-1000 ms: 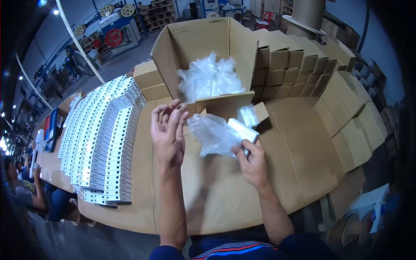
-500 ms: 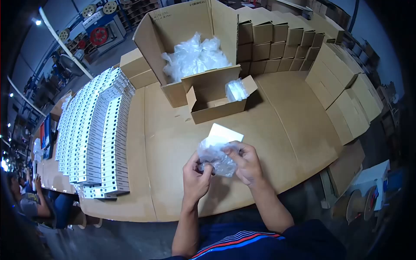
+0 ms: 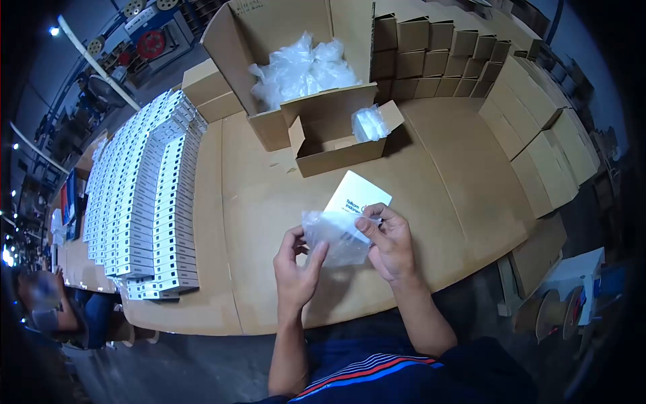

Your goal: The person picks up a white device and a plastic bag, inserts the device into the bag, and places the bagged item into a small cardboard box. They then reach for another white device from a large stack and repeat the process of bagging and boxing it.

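Note:
A clear plastic bag point(image 3: 338, 241) is between my two hands above the near part of the table. Out of its far side sticks a flat white box point(image 3: 356, 193) with dark printed lettering; its lower end lies inside or behind the bag. My left hand point(image 3: 297, 266) grips the bag's left edge, thumb in front and fingers partly hidden behind the plastic. My right hand point(image 3: 391, 246) pinches the bag's right side, thumb and fingers close against the white box's lower right corner.
Beyond my hands stands a small open carton point(image 3: 340, 161) with a plastic-wrapped bundle point(image 3: 370, 124) inside. Behind it, a large carton point(image 3: 269, 131) holds crumpled plastic bags point(image 3: 306, 73). Stacked white boxes point(image 3: 138, 202) line the left, brown cartons point(image 3: 538, 128) the right. A person point(image 3: 50, 303) sits far left.
The white box shows more of its face and its lettering is now visible. The bag is spread flatter, and my left hand's fingers have loosened slightly. The camera view has shifted a little.

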A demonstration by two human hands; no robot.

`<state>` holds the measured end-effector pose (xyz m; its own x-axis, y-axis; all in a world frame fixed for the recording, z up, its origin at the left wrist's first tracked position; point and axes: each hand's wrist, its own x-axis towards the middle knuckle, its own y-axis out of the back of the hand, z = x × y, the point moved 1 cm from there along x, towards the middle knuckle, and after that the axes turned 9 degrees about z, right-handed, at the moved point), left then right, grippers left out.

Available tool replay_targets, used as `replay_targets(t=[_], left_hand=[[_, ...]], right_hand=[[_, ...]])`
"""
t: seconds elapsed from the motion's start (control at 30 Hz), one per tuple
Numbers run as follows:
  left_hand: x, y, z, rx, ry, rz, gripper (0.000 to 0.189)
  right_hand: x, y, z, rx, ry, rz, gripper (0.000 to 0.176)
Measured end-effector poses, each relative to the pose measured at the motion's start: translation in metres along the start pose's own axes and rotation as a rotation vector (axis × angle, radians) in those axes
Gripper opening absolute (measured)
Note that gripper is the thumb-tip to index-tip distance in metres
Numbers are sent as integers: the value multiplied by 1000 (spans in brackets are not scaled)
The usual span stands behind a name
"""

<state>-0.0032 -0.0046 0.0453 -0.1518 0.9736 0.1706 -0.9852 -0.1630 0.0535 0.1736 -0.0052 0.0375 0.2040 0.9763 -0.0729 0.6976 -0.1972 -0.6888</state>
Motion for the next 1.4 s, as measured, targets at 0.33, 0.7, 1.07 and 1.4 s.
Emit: replay_targets(t=[0.33, 0.7, 1.07, 1.4], left_hand=[[26, -10, 0, -91, -74, 314, 28], [5, -7, -2, -239, 309, -52, 44], [1, -9, -4, -160, 232, -43, 36], [7, 7, -14, -6, 154, -106, 40]], right_hand=[[-7, 25, 22, -707, 180, -4, 31], [-4, 17, 14, -625, 321, 40, 38], [24, -32, -56, -1031, 1216, -347, 54], [34, -17, -45, -820, 536, -375, 25]])
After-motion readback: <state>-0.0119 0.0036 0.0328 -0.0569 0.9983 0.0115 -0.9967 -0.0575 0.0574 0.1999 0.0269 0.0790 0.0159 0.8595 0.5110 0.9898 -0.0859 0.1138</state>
